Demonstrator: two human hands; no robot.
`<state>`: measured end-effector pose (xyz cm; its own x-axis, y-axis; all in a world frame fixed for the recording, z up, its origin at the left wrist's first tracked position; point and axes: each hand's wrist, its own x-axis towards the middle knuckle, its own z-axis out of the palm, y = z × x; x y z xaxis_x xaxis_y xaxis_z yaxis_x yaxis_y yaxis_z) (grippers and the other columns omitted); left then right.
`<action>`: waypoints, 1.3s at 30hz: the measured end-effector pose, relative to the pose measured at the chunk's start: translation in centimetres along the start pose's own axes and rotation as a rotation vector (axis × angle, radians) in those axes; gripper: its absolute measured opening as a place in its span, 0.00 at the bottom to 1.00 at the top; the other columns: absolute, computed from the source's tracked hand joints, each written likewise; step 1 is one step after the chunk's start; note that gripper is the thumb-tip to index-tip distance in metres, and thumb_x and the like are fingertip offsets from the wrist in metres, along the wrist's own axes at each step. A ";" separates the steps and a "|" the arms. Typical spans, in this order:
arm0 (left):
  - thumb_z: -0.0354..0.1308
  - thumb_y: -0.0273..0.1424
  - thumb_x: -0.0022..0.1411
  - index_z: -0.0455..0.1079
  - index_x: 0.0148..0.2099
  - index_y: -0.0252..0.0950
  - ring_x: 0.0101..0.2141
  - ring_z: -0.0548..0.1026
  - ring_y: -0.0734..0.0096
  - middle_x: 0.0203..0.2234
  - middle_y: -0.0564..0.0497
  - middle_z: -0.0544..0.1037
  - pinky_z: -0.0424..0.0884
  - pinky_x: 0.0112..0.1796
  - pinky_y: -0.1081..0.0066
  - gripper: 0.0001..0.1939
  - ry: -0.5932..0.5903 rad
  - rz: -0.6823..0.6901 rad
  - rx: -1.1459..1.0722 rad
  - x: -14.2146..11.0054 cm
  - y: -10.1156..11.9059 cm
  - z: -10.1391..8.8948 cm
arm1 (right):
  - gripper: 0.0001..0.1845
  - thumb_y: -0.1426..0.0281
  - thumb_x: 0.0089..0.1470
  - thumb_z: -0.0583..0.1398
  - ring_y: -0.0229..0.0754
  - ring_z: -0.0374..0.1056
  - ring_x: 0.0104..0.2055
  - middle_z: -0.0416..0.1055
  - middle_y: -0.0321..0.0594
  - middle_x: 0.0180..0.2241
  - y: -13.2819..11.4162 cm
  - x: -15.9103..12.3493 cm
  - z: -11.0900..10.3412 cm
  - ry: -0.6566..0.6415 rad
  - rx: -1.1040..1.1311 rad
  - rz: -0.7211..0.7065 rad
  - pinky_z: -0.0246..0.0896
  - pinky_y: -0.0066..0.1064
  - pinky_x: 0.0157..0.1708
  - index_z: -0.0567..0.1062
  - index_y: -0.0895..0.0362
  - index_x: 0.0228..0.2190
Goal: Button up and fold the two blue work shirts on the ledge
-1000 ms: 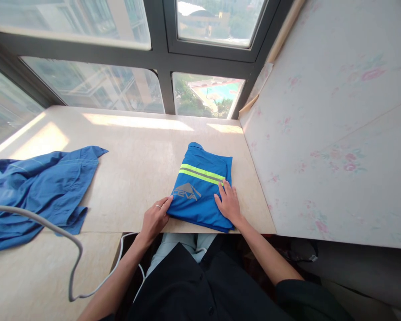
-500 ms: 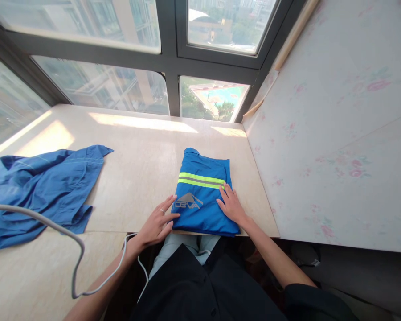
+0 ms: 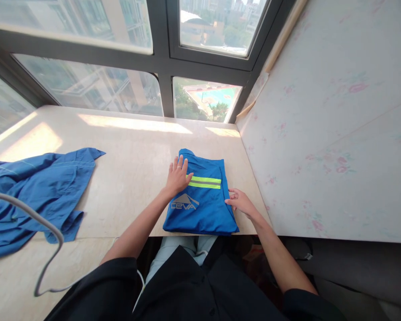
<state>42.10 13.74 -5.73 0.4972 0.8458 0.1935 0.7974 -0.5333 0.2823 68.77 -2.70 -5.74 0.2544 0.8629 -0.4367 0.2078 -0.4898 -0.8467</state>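
A folded bright blue garment with two yellow-green reflective stripes and a grey logo lies near the front edge of the pale table. My left hand rests flat on its far left part, fingers stretched out, a ring on one finger. At the garment's right edge sits my right hand, fingertips touching the fabric's side and slightly curled, nothing held in it.
A crumpled darker blue shirt lies at the table's left. A grey cable arcs over the front left. Large windows run along the far side, and a floral-patterned wall panel bounds the right.
My left hand has moved from the garment's near left corner up onto its far left part. My right hand has slid off the top to the right edge.
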 end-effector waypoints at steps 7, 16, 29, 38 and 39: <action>0.41 0.46 0.69 0.52 0.70 0.28 0.69 0.42 0.48 0.69 0.36 0.49 0.45 0.63 0.43 0.36 -0.201 0.071 0.114 3.4 -0.8 2.2 | 0.31 0.64 0.38 0.71 0.33 0.63 0.19 0.72 0.33 0.25 1.2 -2.2 -0.7 -0.024 0.156 0.011 0.58 0.26 0.19 0.72 0.58 0.45; 0.39 0.45 0.71 0.58 0.67 0.27 0.68 0.46 0.50 0.67 0.36 0.54 0.43 0.64 0.46 0.33 -0.106 0.144 0.078 3.3 -1.5 1.9 | 0.24 0.59 0.51 0.61 0.48 0.72 0.45 0.73 0.49 0.47 1.1 0.6 0.4 0.303 -0.242 -0.252 0.71 0.40 0.40 0.72 0.57 0.48; 0.39 0.47 0.71 0.53 0.68 0.21 0.67 0.52 0.48 0.66 0.32 0.55 0.44 0.65 0.50 0.37 -0.126 0.129 0.120 6.1 -2.4 4.4 | 0.35 0.55 0.63 0.54 0.62 0.45 0.69 0.52 0.63 0.65 -4.2 13.1 9.0 0.311 -0.831 -0.606 0.38 0.57 0.65 0.63 0.66 0.62; 0.38 0.49 0.71 0.53 0.70 0.27 0.66 0.55 0.53 0.66 0.38 0.58 0.49 0.64 0.55 0.37 -0.107 0.151 0.043 5.7 -3.5 5.0 | 0.35 0.53 0.66 0.47 0.59 0.50 0.67 0.55 0.59 0.65 -2.2 13.3 7.7 0.360 -1.064 -0.649 0.44 0.51 0.65 0.62 0.65 0.63; 0.37 0.49 0.71 0.53 0.70 0.27 0.66 0.55 0.53 0.66 0.38 0.58 0.48 0.65 0.55 0.37 -0.106 0.147 0.046 5.7 -3.5 5.0 | 0.35 0.53 0.66 0.47 0.59 0.50 0.67 0.55 0.59 0.65 -2.2 13.4 7.8 0.361 -1.067 -0.652 0.44 0.51 0.64 0.62 0.65 0.63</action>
<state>43.85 20.46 -10.27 0.6407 0.7569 0.1290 0.7272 -0.6521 0.2144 64.38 10.86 -12.07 0.0260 0.9778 0.2081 0.9901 0.0035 -0.1401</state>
